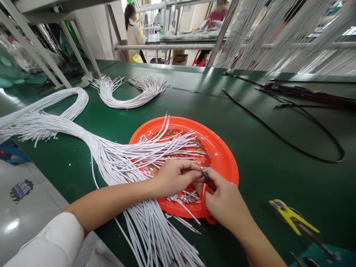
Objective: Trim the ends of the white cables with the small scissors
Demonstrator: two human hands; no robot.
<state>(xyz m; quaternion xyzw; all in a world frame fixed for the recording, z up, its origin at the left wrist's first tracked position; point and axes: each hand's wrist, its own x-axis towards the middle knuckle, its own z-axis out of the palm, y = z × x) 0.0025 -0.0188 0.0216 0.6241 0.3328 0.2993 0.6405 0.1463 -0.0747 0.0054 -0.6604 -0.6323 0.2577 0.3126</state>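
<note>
Over the front of a red round tray, my two hands meet. My right hand is closed on red-handled scissors, whose dark blades lie at my left fingertips. The fingers of my left hand pinch the end of what looks like a white wire, mostly hidden by the fingers. A thick bundle of white wires spreads across the tray behind my left hand, and more strands run under my left forearm. Small silvery bits lie in the tray below my hands.
Further white wire bundles lie curved on the green table at the back left. Black cables stretch across the right side. A yellow-handled tool rests at front right. Metal racks and two people are beyond the table.
</note>
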